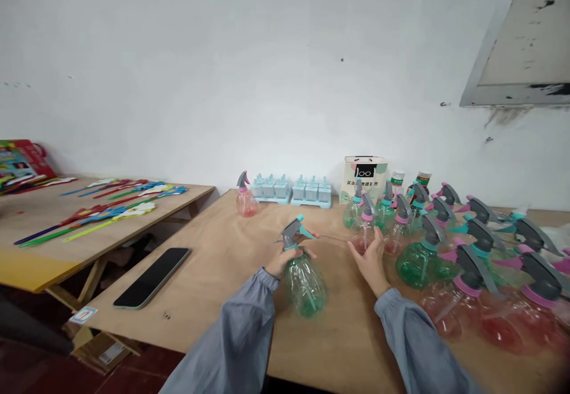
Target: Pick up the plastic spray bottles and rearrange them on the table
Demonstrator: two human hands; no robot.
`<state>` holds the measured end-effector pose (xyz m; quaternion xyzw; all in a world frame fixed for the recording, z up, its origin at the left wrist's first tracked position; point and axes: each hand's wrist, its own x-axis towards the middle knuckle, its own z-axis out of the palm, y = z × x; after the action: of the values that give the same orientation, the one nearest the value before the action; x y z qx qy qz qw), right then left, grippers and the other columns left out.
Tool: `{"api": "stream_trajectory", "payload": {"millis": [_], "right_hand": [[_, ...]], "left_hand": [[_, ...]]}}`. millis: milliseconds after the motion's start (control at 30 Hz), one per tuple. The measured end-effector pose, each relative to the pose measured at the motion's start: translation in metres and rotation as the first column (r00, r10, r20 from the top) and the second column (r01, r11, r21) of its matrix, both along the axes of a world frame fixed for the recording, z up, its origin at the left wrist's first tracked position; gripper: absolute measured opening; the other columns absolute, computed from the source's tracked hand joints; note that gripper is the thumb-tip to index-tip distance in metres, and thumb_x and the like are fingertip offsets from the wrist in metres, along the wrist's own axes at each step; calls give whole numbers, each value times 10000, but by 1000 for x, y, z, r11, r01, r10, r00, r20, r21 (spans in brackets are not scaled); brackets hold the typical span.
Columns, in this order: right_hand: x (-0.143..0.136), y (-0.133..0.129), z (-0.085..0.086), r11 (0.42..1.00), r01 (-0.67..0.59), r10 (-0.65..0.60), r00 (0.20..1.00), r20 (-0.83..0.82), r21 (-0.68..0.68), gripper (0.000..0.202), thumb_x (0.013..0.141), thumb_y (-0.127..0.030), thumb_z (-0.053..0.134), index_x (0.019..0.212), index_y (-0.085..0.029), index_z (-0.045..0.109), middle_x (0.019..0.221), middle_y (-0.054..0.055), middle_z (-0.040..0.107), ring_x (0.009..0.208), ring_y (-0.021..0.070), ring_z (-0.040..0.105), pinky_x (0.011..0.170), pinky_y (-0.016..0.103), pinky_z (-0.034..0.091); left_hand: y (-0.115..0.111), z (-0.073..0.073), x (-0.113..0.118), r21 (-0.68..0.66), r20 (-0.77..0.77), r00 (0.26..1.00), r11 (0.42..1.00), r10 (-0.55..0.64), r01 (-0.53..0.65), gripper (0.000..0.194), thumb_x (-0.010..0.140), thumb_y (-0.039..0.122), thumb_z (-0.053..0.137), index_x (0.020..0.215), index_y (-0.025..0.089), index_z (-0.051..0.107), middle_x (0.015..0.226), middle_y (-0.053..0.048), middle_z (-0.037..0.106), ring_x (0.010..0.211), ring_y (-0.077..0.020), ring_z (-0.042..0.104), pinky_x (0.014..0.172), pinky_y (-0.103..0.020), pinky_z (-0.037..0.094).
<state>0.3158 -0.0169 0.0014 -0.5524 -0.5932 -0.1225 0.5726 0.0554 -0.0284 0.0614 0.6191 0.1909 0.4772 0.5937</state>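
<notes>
My left hand [287, 260] is closed round the neck of a green spray bottle [307, 287]. This bottle tilts a little, with its grey and turquoise trigger head at the top. My right hand [370, 257] has its thumb and fingers around the lower part of a pink spray bottle [363, 232] with a grey and pink head. Beside that hand, more pink and green spray bottles crowd the table's right side, among them a green spray bottle [418, 263] and a pink spray bottle [461, 299]. Another pink spray bottle [246, 201] stands alone near the wall.
A black phone [154, 278] lies on the wooden table [214, 251] at left. Light-blue ice-pop moulds [312, 192] and a paper bag [363, 183] stand along the wall. The left-hand table [40, 257] holds colourful long-handled items [98, 216]. A gap separates both tables.
</notes>
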Motion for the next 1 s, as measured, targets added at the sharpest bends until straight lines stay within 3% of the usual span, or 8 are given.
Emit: {"api": "stream_trajectory", "payload": {"millis": [200,400,467,600,667,867,1000], "right_hand": [[6,15,-3,999,41,-41,999,6,8,881,865,-589,554,1476,-79,176,1449,282,332,1401,394,306,1108,622,301],[11,24,-9,999,50,-50,999,-17,-6,865,870,-580,543,1461,-48,201,1411,289,374,1366,386,358,1096,590,327],[12,24,-10,999,43,-43,999,-21,-17,854,873,-572,542,1460,-49,208,1414,288,379,1363,381,365,1097,583,328],[13,21,-9,999,30,-32,999,-36,-40,875,862,-591,549,1459,-41,220,1408,291,389,1355,381,375,1096,576,332],[13,18,-10,998,28,-30,999,-33,-47,898,853,-611,551,1457,-32,227,1399,294,396,1347,383,381,1095,572,332],[15,5,-13,998,28,-29,999,-13,-64,976,802,-695,560,1453,-40,246,1359,284,427,1289,395,427,1059,582,358],[15,-7,-16,997,38,-37,999,17,-63,1017,775,-757,534,1445,-40,269,1337,280,437,1268,410,436,1047,600,357]], "left_hand": [[7,-7,4,94,55,994,991,94,-99,315,580,424,661,795,196,623,820,-85,663,963,-326,659,930,-531,480],[1,-1,4,92,8,998,994,66,-66,516,585,411,624,1057,202,645,1048,-110,687,1153,-351,596,999,-555,434],[-2,1,5,87,21,995,992,95,-96,489,580,409,631,1023,204,647,1029,-101,695,1079,-332,628,950,-530,468],[-2,2,6,70,30,953,950,302,-303,312,593,423,632,812,202,603,798,-61,667,820,-253,636,793,-436,496],[-2,4,5,50,42,934,933,355,-357,275,614,405,610,799,202,585,785,-59,659,817,-239,620,781,-400,473],[-10,14,4,46,34,957,956,290,-291,429,583,369,599,977,203,640,1010,-101,699,1076,-305,592,848,-390,408],[-12,14,1,26,76,961,963,266,-269,291,546,297,618,816,193,648,798,-57,686,870,-248,621,785,-350,406]]}}
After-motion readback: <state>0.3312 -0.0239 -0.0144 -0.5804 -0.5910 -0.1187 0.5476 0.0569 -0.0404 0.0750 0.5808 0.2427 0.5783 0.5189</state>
